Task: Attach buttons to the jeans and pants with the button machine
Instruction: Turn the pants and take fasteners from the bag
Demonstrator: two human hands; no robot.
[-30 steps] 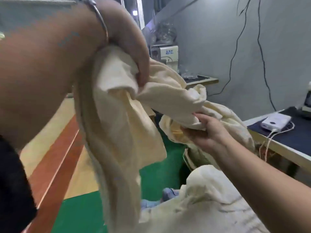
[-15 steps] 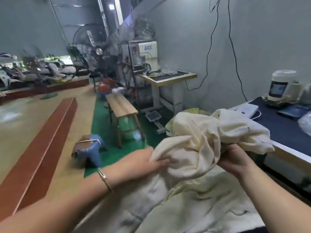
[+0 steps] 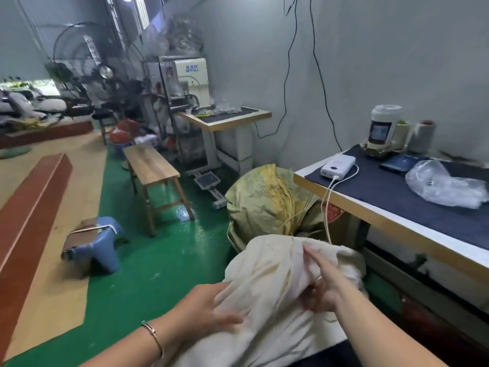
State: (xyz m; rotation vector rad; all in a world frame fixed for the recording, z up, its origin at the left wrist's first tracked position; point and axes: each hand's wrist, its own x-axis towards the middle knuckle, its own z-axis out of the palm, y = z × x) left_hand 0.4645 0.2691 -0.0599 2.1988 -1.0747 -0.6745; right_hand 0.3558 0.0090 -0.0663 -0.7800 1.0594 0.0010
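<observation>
At the bottom of the frame, a heap of cream pants [image 3: 267, 282] lies bunched in front of the person. The left hand [image 3: 206, 309], a thin bracelet [image 3: 153, 333] on its wrist, rests flat on the cloth at lower centre, fingers fairly straight and spread. The right hand [image 3: 321, 284], at lower right, has its forefinger stretched out along the top of the heap while the other fingers curl into a fold of the fabric, gripping it.

Just behind the pants, at mid frame, stands a bulging yellow-green sack [image 3: 262, 202]. To its right a work table [image 3: 370, 205] with a dark blue top carries a white power bank [image 3: 338, 169] with a cable hanging over the edge, a crumpled clear plastic bag [image 3: 444, 184] and a small white device with a screen [image 3: 382, 129].

On the green floor at left sits a blue plastic stool [image 3: 102, 245], and beyond it a wooden bench [image 3: 150, 165]. Farther back, in the upper centre, a white button machine [image 3: 189, 82] stands on its own table [image 3: 227, 119] against the grey wall, well apart from the pants. Big fans [image 3: 79, 56] fill the upper left.
</observation>
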